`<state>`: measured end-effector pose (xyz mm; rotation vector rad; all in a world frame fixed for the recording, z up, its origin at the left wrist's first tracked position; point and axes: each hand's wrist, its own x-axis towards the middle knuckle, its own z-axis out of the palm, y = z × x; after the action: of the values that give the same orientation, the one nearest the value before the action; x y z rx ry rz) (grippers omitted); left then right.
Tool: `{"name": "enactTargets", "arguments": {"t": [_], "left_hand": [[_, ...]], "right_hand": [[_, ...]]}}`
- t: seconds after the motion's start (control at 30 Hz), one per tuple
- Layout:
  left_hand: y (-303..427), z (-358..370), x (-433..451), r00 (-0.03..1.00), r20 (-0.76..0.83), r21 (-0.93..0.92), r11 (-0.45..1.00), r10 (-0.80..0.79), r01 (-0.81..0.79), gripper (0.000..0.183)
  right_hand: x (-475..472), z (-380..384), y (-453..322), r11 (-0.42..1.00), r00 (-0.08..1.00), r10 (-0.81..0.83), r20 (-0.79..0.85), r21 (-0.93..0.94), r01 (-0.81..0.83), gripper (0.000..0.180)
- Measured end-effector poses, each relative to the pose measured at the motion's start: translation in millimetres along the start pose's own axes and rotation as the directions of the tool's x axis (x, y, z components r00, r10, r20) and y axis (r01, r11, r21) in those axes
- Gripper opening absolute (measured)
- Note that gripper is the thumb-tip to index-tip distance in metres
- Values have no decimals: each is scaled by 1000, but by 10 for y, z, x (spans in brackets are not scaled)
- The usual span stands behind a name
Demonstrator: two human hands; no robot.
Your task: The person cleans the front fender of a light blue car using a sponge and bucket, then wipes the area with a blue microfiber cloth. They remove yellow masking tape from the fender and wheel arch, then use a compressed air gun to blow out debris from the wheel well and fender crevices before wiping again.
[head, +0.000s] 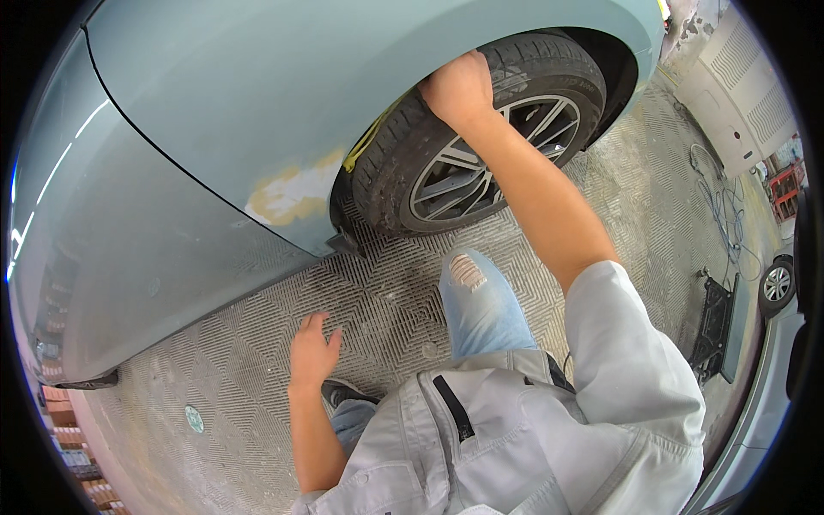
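Note:
My right hand (458,90) reaches into the gap between the car's fender (270,103) and the top of the tyre (386,164). Its fingers are hidden behind the arch lip, so any grip there cannot be seen. A yellow strip (370,138), perhaps masking tape, runs along the arch edge below that hand. Lower on the pale blue-green fender is a sanded patch (296,190) of white and yellowish filler. The alloy wheel (457,180) sits partly behind my right forearm. Over the floor, my left hand (314,351) hangs with thumb and fingers apart, holding nothing.
Ribbed floor tiles (257,335) stretch under the car. To the right lie a tangled hose or cable (724,212), a dark car part (711,322) and a pale metal cabinet (740,84). Another car (747,438) stands at the right rim. My bent knee (479,302) is near the wheel.

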<state>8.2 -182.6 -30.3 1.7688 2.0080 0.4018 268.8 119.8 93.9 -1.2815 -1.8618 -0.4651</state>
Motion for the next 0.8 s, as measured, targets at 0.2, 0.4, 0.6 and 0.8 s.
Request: {"name": "enactTargets", "arguments": {"t": [0.2,0.4,0.6,0.8], "left_hand": [[-21,-21,-12,999,-47,-11,1000,24,-25,34],[-18,-32,-34,997,-73,17,999,40,-39,34],[-24,-39,-16,997,-67,46,999,26,-23,34],[-22,-30,26,996,-56,65,996,62,-58,35]], "right_hand": [[-74,0,-71,998,998,60,-13,-30,-60,24],[-2,-68,-73,994,995,95,-26,-58,-96,25],[34,-29,-37,985,985,168,46,-44,-166,27],[50,21,96,990,992,125,0,-72,-124,24]]}}
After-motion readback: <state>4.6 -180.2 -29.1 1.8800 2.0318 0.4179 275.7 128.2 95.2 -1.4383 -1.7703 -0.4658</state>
